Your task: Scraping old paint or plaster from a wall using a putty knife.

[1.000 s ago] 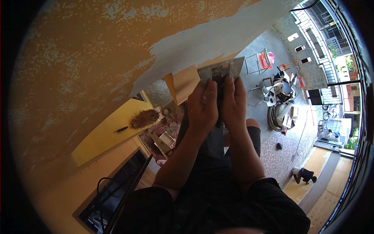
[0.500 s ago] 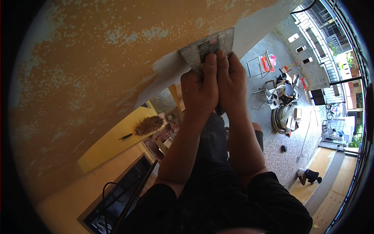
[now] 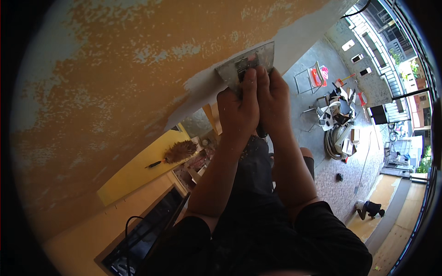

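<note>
Both my hands grip a broad metal scraper (image 3: 229,72) with a flat, paint-smeared blade. My left hand (image 3: 237,108) and my right hand (image 3: 276,99) are closed side by side around its handle, thumbs pressed on the back of the blade. The blade's wide edge touches the orange wall (image 3: 138,92), whose paint is patchy and flaked. Along the blade runs the border between orange paint and a bare pale grey strip (image 3: 301,37). Small crumbs fleck the air and my dark clothing (image 3: 253,158) below my wrists. My hands hide most of the handle.
A brown feather duster (image 3: 180,152) lies on a yellow board (image 3: 133,177) at left, above a dark framed panel (image 3: 142,234). Right, on the floor, are a folding chair (image 3: 306,80), a junk heap (image 3: 338,112) and coiled hose (image 3: 330,145). Another person (image 3: 369,208) crouches farther off.
The whole view has shifted slightly, so wall, blade and hands sit lower in the picture. More crumbs show below my wrists. My grip on the scraper is unchanged.
</note>
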Demonstrator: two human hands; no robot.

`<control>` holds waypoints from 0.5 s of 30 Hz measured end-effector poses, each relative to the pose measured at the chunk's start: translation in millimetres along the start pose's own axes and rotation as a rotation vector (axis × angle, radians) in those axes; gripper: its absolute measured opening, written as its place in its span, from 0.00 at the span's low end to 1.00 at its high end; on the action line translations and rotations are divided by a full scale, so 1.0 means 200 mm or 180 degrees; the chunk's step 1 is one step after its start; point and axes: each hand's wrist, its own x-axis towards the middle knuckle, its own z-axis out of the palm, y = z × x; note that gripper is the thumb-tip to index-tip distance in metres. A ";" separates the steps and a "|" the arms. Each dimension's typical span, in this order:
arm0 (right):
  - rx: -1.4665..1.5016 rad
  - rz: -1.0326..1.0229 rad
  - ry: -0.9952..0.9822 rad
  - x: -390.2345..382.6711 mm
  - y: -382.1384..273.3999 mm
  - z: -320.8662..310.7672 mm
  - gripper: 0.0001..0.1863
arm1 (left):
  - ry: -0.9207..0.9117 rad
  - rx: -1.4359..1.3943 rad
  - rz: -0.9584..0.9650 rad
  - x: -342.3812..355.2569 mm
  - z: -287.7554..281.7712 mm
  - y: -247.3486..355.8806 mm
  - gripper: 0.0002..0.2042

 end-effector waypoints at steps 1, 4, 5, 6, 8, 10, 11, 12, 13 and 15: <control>-0.0007 0.0089 -0.0039 0.04 -0.01 -0.02 0.17 | -0.0273 0.0219 -0.0262 0.04 0.00 0.02 0.17; -0.0263 0.0287 -0.0228 0.04 -0.15 -0.07 0.16 | -0.0471 0.0429 -0.0628 -0.04 -0.05 0.09 0.17; -0.0401 0.0326 -0.0127 0.02 -0.12 -0.06 0.16 | -0.0426 0.0308 -0.0531 -0.02 -0.03 0.06 0.16; -0.0402 0.0269 -0.0101 0.00 -0.06 -0.06 0.16 | -0.0403 0.0195 -0.0442 -0.02 -0.01 0.04 0.16; -0.0146 0.0181 -0.0041 -0.03 0.02 -0.04 0.15 | -0.0362 0.0184 -0.0470 -0.06 -0.03 0.00 0.16; -0.0075 0.0291 -0.0099 -0.03 -0.01 -0.04 0.16 | -0.0313 0.0198 -0.0545 -0.06 -0.04 -0.02 0.16; -0.0084 0.0363 -0.0129 -0.03 -0.03 -0.04 0.16 | -0.0355 0.0222 -0.0485 -0.05 -0.04 -0.02 0.15; -0.0092 0.0440 -0.0160 -0.03 -0.04 -0.04 0.16 | -0.0398 0.0247 -0.0429 -0.04 -0.05 -0.01 0.15; -0.0088 0.0464 -0.0156 -0.04 -0.03 -0.04 0.16 | -0.0404 0.0261 -0.0448 -0.05 -0.06 -0.01 0.15; -0.0231 0.0277 -0.0141 -0.02 -0.03 -0.03 0.16 | -0.0310 0.0131 -0.0330 -0.03 -0.04 -0.01 0.15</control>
